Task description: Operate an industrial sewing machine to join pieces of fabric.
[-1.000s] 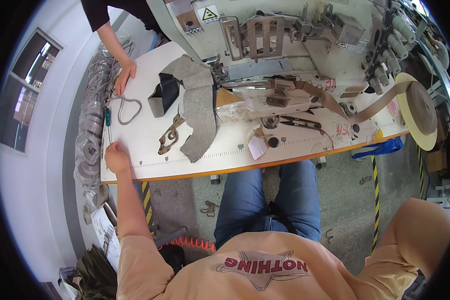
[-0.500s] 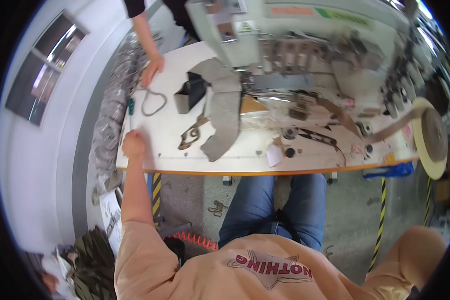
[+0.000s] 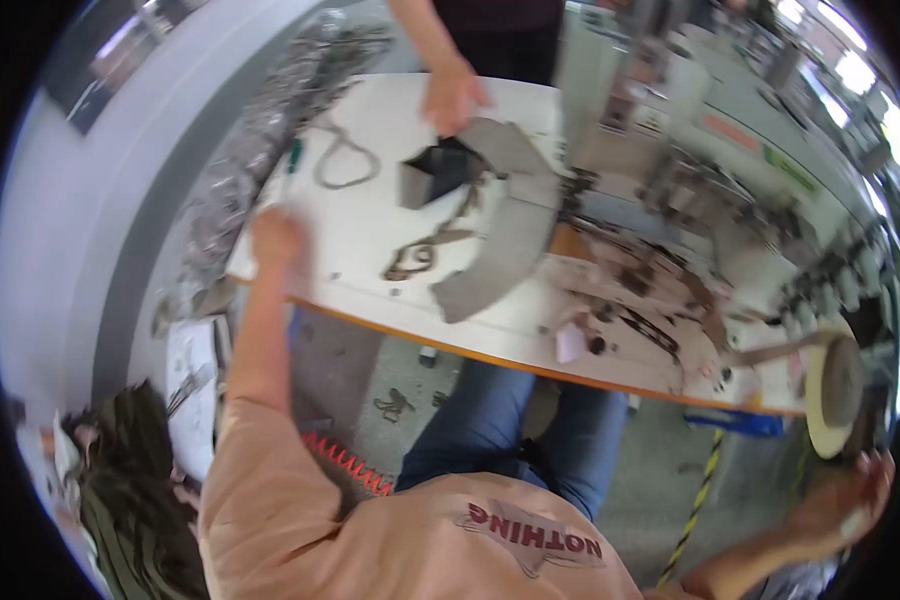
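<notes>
Two bare hands are mine. My left grip (image 3: pixel 278 238), blurred, is at the left end of the one table (image 3: pixel 345 235), nearer me than one green tool (image 3: pixel 295 155) and one looped cord (image 3: pixel 348 186). My right grip (image 3: pixel 868 492) is near one tape roll (image 3: pixel 838 385). I cannot tell whether either is closed or holding anything. One co-worker's hand (image 3: pixel 452 95) is by one gray strip (image 3: pixel 510 235). One machine (image 3: pixel 705 115) crowds the far right.
</notes>
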The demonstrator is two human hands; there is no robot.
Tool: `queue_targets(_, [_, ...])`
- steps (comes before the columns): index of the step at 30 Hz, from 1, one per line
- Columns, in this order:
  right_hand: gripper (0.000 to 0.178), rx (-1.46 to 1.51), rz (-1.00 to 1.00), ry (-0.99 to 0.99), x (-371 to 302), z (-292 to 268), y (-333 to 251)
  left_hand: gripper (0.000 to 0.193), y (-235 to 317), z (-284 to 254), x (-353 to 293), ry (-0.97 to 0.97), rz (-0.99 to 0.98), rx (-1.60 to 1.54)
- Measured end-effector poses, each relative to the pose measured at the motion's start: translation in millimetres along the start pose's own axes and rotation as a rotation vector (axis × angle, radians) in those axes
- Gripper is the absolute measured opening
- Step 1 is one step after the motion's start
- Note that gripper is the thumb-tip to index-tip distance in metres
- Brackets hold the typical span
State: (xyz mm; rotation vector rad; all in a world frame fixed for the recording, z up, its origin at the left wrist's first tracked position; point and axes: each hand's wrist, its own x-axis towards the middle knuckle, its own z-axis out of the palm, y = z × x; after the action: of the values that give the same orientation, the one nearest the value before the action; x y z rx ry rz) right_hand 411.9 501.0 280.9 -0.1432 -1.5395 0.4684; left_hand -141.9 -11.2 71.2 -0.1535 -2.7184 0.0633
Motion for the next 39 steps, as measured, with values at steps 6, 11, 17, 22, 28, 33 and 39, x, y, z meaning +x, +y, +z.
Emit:
queue_targets(6, [0.017, -0.048, 0.137, -0.274, -57, 69, -1, 0.023, -83, 29, -4, 0.057, 0.315, 0.346])
queue_targets(11, [0.018, 0.043, 0.318, -0.833, -109, 142, -25, 0.016, 48, -121, -69, -0.07, -0.597, -1.845])
queue_targets(17, [0.028, 0.435, 0.398, -1.184, -155, 236, -76, 0.017, 156, -194, -112, -0.17, -0.279, -2.522])
queue_targets(22, [0.023, 0.919, 0.999, -1.432, -151, 254, -86, 0.024, 197, -202, -108, -0.29, -0.205, -2.575])
queue_targets(28, [0.021, 0.99, 1.208, -1.414, -139, 241, -48, 0.043, 230, -222, -47, -0.099, -0.388, -2.322])
queue_targets(33, [0.021, 0.906, 1.076, -1.416, -133, 243, -36, 0.047, 204, -209, -3, -0.266, 0.091, -2.563])
queue_targets(39, [0.018, 0.638, 0.567, -1.143, -133, 270, -30, 0.04, 229, -233, 71, -0.814, 0.696, -2.838])
